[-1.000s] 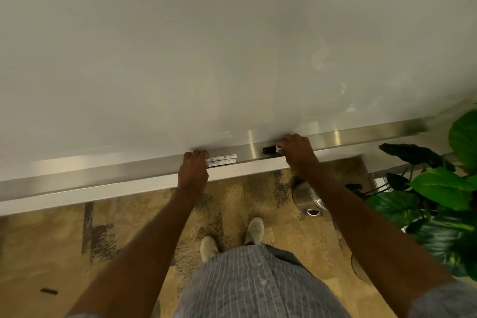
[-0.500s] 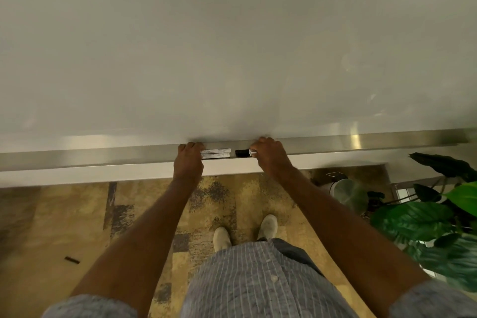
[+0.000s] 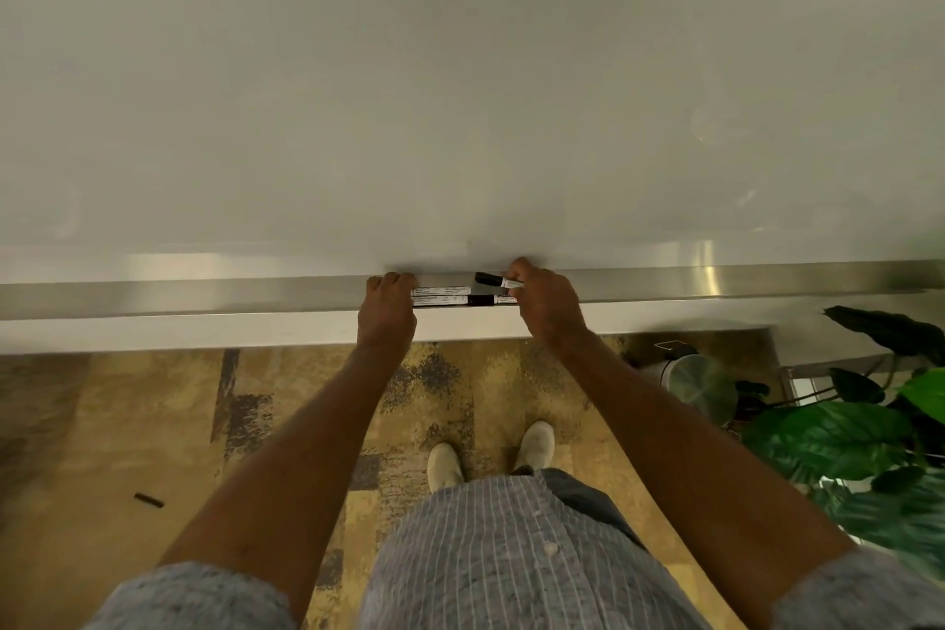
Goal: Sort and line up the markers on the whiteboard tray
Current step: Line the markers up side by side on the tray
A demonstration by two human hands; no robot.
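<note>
Change: a second ago the right hand (image 3: 549, 304) held a black-capped marker (image 3: 498, 280) well to the right of the left hand (image 3: 387, 310); now we see it brought leftward, cap toward the two markers (image 3: 441, 296) already lying side by side in the tray (image 3: 204, 294)

Right grip: fingers curled closed over the barrel of the black-capped marker, only its cap and a short white stretch showing past the knuckles; it sits on the far side of the tray, close against the whiteboard (image 3: 460, 92)

Left grip: fingers curled over the left ends of the two lying markers, acting as a stop; we cannot tell whether it pinches them or merely presses on them

Markers' place: all three rest in the metal tray between the hands, the pair running left to right, labels up, with a dark cap showing at the right end of the near one, touching the right hand

Meaning for the task: we judge the gap between loose marker and pair is closed, so the third is about to join the row; what remains is to set it level with the others and square the ends against the left hand

Risk: the tray looks narrow, and three abreast may crowd it, so a marker could roll over the near lip

Surroundings: a small dark object (image 3: 149, 500) lies on the carpet (image 3: 128, 425) at the left, too small for us to identify; a leafy plant (image 3: 869, 430) stands at the right
</note>
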